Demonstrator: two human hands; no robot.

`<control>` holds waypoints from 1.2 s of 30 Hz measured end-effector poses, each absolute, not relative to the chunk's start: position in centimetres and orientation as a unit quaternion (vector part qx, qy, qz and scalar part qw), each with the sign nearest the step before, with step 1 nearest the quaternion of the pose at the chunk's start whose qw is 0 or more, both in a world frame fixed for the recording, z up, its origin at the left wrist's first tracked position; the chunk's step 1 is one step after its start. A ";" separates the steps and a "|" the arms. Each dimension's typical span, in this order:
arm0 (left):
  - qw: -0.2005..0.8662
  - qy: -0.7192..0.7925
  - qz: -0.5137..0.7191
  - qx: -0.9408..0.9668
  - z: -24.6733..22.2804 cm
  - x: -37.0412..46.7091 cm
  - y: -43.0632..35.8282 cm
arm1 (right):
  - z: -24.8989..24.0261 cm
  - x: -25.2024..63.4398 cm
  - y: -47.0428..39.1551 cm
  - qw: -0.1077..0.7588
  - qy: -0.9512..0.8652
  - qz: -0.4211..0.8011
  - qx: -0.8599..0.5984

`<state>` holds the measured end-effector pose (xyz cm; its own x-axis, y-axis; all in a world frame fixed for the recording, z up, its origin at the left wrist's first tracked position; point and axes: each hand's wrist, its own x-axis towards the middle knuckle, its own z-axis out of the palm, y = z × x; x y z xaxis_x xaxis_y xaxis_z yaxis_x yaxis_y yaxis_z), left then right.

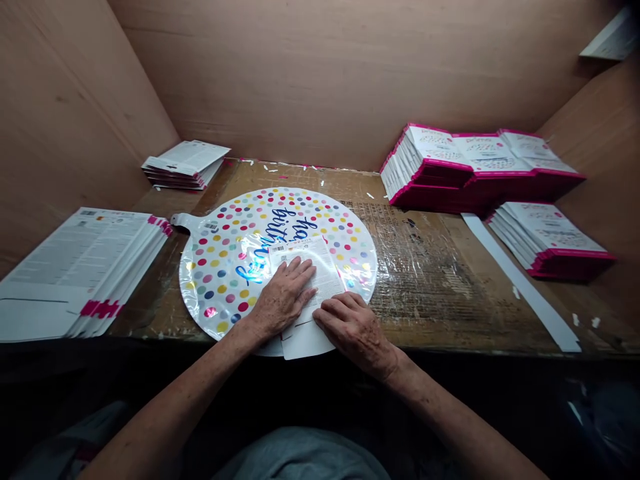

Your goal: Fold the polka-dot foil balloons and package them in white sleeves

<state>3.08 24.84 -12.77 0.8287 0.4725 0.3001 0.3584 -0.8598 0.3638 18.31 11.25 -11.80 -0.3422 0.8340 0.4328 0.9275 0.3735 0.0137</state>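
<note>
A flat, round foil balloon (220,267) with coloured dots and blue "happy birthday" lettering lies on the worktop, its tail pointing left. On its near half rests a white printed card (323,263) with small text and a barcode, reaching down to the table's front edge. My left hand (285,293) lies flat on the card, fingers stretched out. At the card's right edge, my right hand (355,330) has its fingers curled in and closed on that edge. Its fingertips are partly hidden.
Card stacks stand at left (75,267) and back left (187,163). Pink-edged folded card stacks sit at back right (480,160) and right (550,233). A white strip (520,283) lies at right. Wooden panels (320,73) enclose the brown, tape-covered worktop (425,293).
</note>
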 end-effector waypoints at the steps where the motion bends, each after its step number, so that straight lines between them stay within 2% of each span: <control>1: 0.153 0.223 0.193 0.943 -12.6 3.0 24.8 | -11.8 18.2 11.6 0.168 -0.815 -0.134 -0.538; 7: 0.172 0.235 0.165 0.942 -12.0 2.9 25.1 | -11.3 16.9 14.1 0.119 -0.829 -0.162 -0.522; 11: 0.163 0.214 0.154 0.951 -11.9 2.9 25.6 | -10.4 18.1 11.6 0.084 -0.842 -0.124 -0.519; 14: 0.154 0.190 0.164 0.956 -12.3 3.1 26.0 | -10.4 20.5 6.7 0.132 -0.848 -0.081 -0.507; 17: 0.149 0.156 0.173 0.961 -12.5 3.7 26.3 | -11.1 22.0 3.6 0.224 -0.807 -0.126 -0.531; 19: 0.137 0.148 0.188 0.961 -12.5 4.0 26.1 | -11.7 21.7 3.5 0.254 -0.789 -0.163 -0.536; 24: 0.102 0.216 0.301 0.923 -12.1 2.2 23.6 | -12.9 19.0 6.6 0.232 -0.804 -0.205 -0.508; 26: 0.109 0.199 0.330 0.916 -12.2 0.5 22.1 | -13.2 18.6 7.2 0.225 -0.809 -0.210 -0.501; 31: 0.138 0.122 0.278 0.943 -13.2 -3.5 19.3 | -13.6 18.9 7.3 0.236 -0.820 -0.209 -0.478; 36: 0.137 0.132 0.319 0.928 -14.0 -4.1 18.0 | -12.9 18.0 8.1 0.283 -0.814 -0.164 -0.481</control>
